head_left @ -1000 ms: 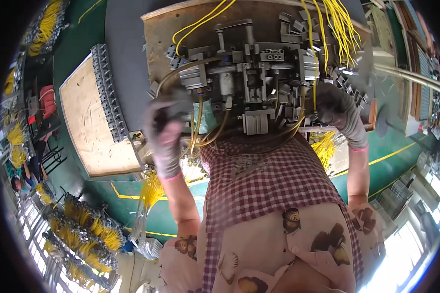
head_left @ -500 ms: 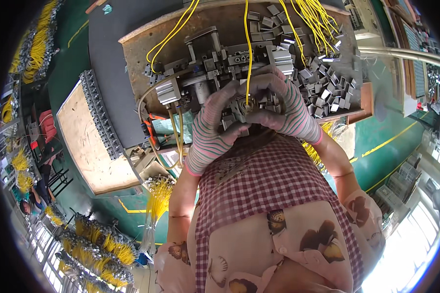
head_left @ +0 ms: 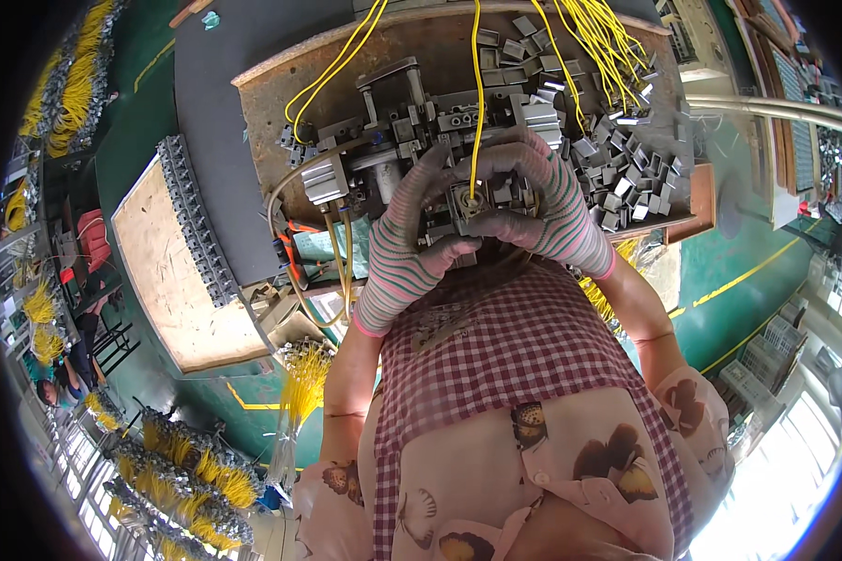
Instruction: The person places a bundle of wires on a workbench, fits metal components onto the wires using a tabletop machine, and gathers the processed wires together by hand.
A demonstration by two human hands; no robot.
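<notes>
A small square metal block (head_left: 467, 198) with a round opening sits at the middle of a metal fixture (head_left: 410, 126). A yellow cable (head_left: 477, 103) runs down from the far side and ends at that opening. My right hand (head_left: 544, 198), in a striped glove with dark fingers, closes round the block, thumb on its near side and fingers on its far side. My left hand (head_left: 404, 238), gloved alike, curves at the left of the block with thumb and fingers apart and nothing visible between them. Its fingertips are close to the fixture's parts.
Loose metal pieces (head_left: 627, 173) are heaped on the right of the wooden-edged bench (head_left: 271, 112). More yellow cables (head_left: 603, 42) lie at the far right. Hoses (head_left: 337, 248) and orange-handled pliers (head_left: 290, 257) lie left of the fixture. Farther left, metal parts line a board (head_left: 173, 271).
My left fingers have drawn back slightly to the left, away from my right fingertips, and more of the block shows. My right hand has hardly moved.
</notes>
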